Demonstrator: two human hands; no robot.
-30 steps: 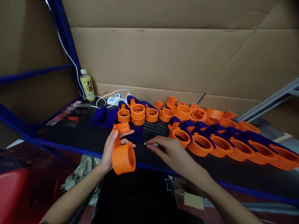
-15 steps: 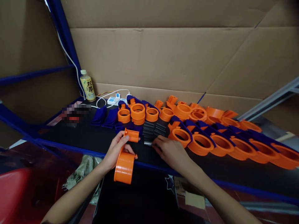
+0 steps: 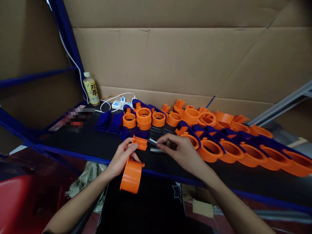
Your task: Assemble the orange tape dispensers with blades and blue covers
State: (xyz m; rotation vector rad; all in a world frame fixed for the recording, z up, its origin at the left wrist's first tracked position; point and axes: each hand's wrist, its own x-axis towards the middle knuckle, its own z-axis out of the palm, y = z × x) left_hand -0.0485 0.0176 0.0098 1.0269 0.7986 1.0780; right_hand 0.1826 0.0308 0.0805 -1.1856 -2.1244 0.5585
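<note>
My left hand (image 3: 121,159) is wrapped around an orange plastic tape dispenser body (image 3: 131,177), its round hub hanging below the fingers and its flat end above them. My right hand (image 3: 180,149) pinches a small serrated blade (image 3: 152,141) between thumb and fingers. The blade's toothed edge sits just right of the dispenser's flat end; whether they touch I cannot tell. Under the right fingers, another metal strip (image 3: 156,150) lies on the black table (image 3: 95,143). More dark blade strips (image 3: 155,132) are stacked just behind.
Orange tape dispensers with blue parts (image 3: 230,151) fill the right side in rows. Orange rings (image 3: 143,118) stand in the middle. Blue flat pieces (image 3: 103,121), a power strip (image 3: 118,104) and a drink bottle (image 3: 92,91) are at the left. Cardboard (image 3: 156,58) walls the back.
My right hand has lifted a serrated blade from the stack and brought it left, beside the dispenser's flat end. The dispenser in my left hand has shifted slightly right.
</note>
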